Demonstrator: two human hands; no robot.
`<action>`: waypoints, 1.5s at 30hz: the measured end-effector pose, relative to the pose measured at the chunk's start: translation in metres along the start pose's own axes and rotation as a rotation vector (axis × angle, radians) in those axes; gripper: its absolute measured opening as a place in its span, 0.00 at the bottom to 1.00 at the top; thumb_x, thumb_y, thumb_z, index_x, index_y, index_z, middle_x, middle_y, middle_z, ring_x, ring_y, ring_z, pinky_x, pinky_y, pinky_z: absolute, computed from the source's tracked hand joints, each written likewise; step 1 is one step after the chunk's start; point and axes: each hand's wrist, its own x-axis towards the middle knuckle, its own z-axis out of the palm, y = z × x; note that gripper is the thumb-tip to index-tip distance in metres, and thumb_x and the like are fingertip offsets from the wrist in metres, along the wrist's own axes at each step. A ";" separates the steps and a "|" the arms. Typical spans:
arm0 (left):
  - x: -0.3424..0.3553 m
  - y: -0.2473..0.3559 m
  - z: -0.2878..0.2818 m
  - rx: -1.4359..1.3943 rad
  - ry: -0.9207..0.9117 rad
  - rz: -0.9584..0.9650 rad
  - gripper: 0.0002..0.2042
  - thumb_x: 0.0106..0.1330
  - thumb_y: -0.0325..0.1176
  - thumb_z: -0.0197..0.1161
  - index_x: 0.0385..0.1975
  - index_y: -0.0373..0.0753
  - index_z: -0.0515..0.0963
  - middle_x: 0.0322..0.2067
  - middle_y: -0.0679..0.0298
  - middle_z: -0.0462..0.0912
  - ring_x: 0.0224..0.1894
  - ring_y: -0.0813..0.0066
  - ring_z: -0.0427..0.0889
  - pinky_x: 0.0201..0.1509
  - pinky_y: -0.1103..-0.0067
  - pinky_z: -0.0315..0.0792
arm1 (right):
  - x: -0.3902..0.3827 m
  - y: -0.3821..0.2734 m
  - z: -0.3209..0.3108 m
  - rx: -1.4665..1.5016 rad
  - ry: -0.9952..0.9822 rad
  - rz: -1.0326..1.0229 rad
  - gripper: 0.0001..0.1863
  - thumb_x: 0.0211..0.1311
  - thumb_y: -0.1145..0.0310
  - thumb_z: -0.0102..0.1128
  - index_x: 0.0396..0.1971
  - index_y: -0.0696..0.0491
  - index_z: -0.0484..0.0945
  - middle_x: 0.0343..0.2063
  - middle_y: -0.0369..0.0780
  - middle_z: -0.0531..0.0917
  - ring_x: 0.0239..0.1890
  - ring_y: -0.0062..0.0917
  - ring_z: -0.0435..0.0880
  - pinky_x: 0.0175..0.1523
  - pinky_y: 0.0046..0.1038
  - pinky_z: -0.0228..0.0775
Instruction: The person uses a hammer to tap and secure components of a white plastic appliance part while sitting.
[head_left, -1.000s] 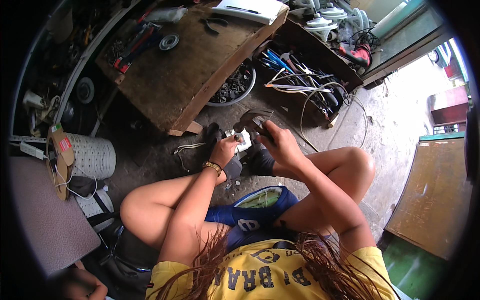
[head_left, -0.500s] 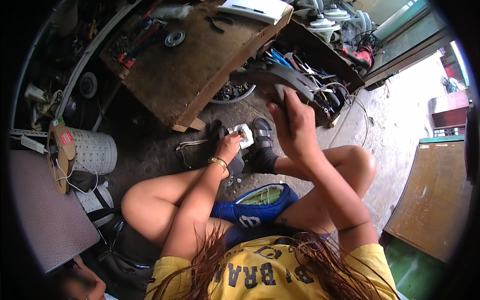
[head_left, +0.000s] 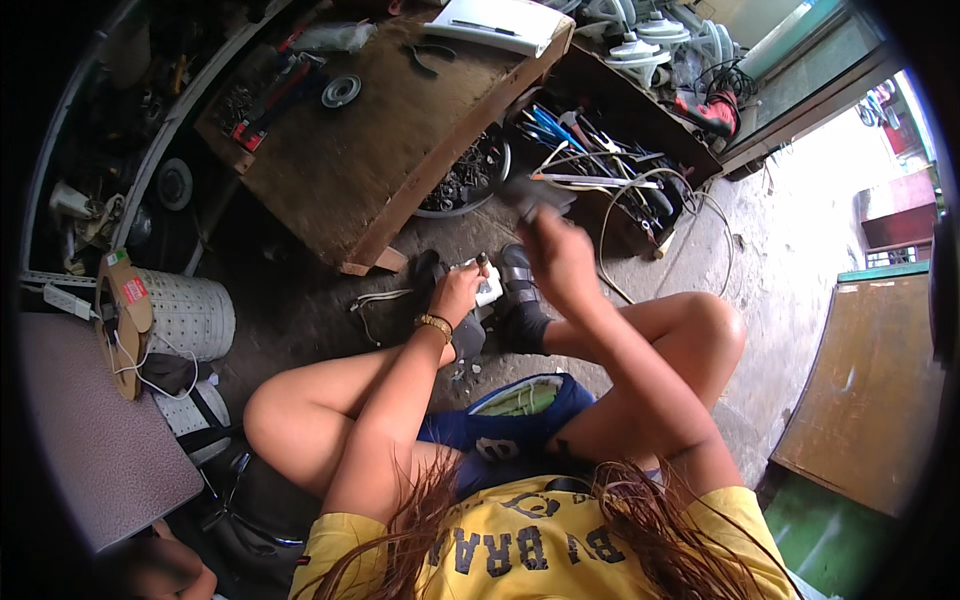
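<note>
My right hand [head_left: 560,250] grips a dark hammer [head_left: 535,198], its head smeared by motion, up and to the right of my left hand [head_left: 456,292]. The left fingers are closed round a short metal rod [head_left: 482,262] that stands upright. Below and beside the rod lies a white part [head_left: 489,287], probably plastic, on the ground between my shoes; my fingers partly cover it. My left shoe [head_left: 429,268] and right shoe [head_left: 518,272] flank that part.
Pliers [head_left: 432,60] and a round metal disc [head_left: 341,91] rest on the wooden table [head_left: 350,150]. Beyond my hands are a round container of small metal parts [head_left: 462,180] and an open drawer of tools [head_left: 600,150]. At left stands a white basket [head_left: 195,315]. A person's arm [head_left: 190,565] shows lower left.
My right hand has swung the hammer down and to the left, closer to the rod. My left hand stays in place with the rod.
</note>
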 end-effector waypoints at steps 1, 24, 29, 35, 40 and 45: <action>0.003 -0.005 0.001 0.056 0.015 0.009 0.04 0.65 0.29 0.59 0.37 0.39 0.77 0.29 0.47 0.82 0.36 0.46 0.82 0.37 0.60 0.75 | -0.010 0.014 0.013 -0.177 -0.180 0.090 0.11 0.66 0.61 0.56 0.37 0.53 0.74 0.25 0.53 0.81 0.30 0.51 0.81 0.35 0.48 0.71; -0.005 0.005 0.008 -0.039 -0.017 -0.063 0.05 0.65 0.32 0.60 0.34 0.39 0.79 0.32 0.50 0.82 0.38 0.49 0.82 0.39 0.62 0.76 | 0.013 0.003 -0.002 0.182 0.157 -0.112 0.09 0.65 0.68 0.56 0.38 0.56 0.70 0.23 0.54 0.79 0.29 0.55 0.79 0.32 0.48 0.69; -0.032 -0.026 0.034 -0.034 -0.005 0.056 0.05 0.64 0.25 0.56 0.33 0.36 0.80 0.31 0.51 0.83 0.36 0.53 0.84 0.40 0.65 0.76 | -0.025 0.039 0.040 -0.239 -0.346 0.150 0.11 0.67 0.60 0.52 0.39 0.52 0.72 0.30 0.55 0.82 0.34 0.54 0.82 0.39 0.52 0.72; -0.031 0.007 0.014 -0.197 0.095 -0.056 0.03 0.66 0.26 0.58 0.35 0.37 0.78 0.33 0.53 0.83 0.37 0.52 0.83 0.39 0.67 0.77 | 0.030 -0.010 -0.039 0.087 0.114 0.029 0.12 0.67 0.62 0.56 0.37 0.55 0.69 0.22 0.54 0.78 0.31 0.55 0.78 0.32 0.48 0.64; -0.023 0.010 0.011 -0.184 0.097 -0.036 0.03 0.65 0.25 0.59 0.34 0.38 0.78 0.32 0.52 0.83 0.36 0.51 0.83 0.37 0.68 0.76 | 0.011 0.006 -0.022 0.078 0.010 0.186 0.11 0.67 0.63 0.57 0.40 0.54 0.72 0.24 0.55 0.78 0.32 0.54 0.78 0.33 0.49 0.65; -0.025 -0.002 0.023 -0.130 0.110 0.014 0.04 0.63 0.25 0.60 0.35 0.39 0.79 0.33 0.52 0.83 0.36 0.50 0.83 0.36 0.65 0.76 | -0.024 0.024 0.015 -0.129 -0.210 0.117 0.14 0.68 0.56 0.53 0.38 0.52 0.69 0.22 0.52 0.81 0.30 0.53 0.80 0.33 0.50 0.70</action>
